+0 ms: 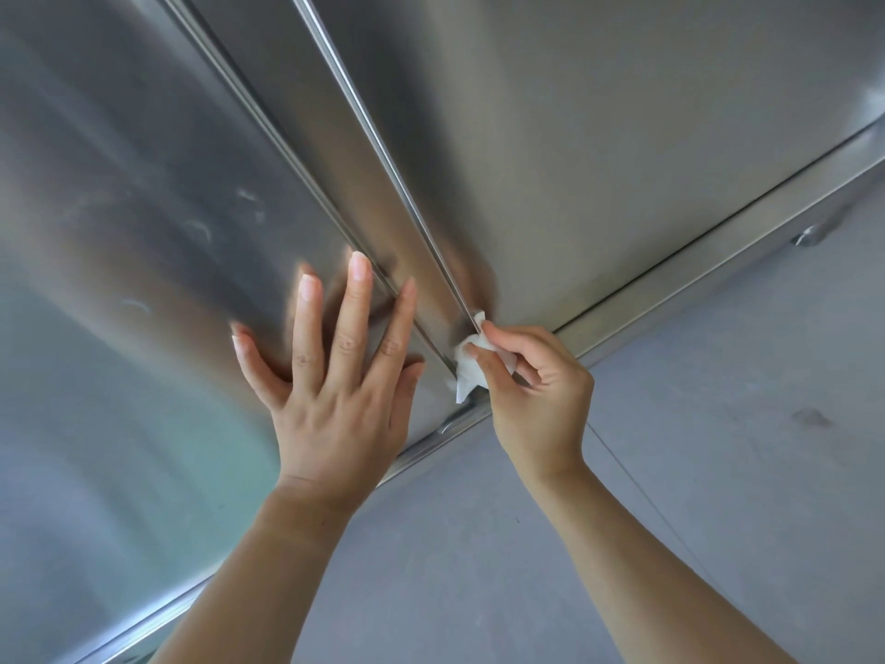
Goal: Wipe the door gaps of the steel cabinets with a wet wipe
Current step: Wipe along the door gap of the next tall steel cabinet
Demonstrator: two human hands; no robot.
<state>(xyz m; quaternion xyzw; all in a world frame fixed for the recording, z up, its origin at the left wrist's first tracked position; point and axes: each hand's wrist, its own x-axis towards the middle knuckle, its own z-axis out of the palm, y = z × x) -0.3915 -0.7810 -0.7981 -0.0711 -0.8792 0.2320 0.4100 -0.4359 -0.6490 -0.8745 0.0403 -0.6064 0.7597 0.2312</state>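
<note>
The wet wipe [468, 364] is sitting bunched into a small white wad at the lower end of the door gap [383, 151], just above the bottom rail [670, 275] of the steel cabinets. Its upper corner is pressing into the groove where the gap's bright edge is running down between two door panels. The right hand [536, 390] is pinching the wipe, with its fingers [498, 335] clamped together on the cloth and the thumb tucked beneath; the loose lower tail of the wipe is hanging free below the grip.

Just to the left of the wipe, the left hand [340, 376] is lying flat against the left door panel [143, 208], fingers spread apart and holding nothing. Its index fingertip is reaching across a second, parallel seam [268, 127] that is running beside the gap being wiped. The palm is casting a dim reflection in the brushed steel, and faint curved smudges are showing on the panel further left of the wipe.

To the right of the wipe, the right door panel [622, 136] is stretching away smooth and grey. Below the wipe, beyond the bottom rail, the grey floor [718, 472] is spreading out, with a small dark mark on it well to the right. A small round cabinet foot [809, 236] is showing under the rail, far right of the wipe.
</note>
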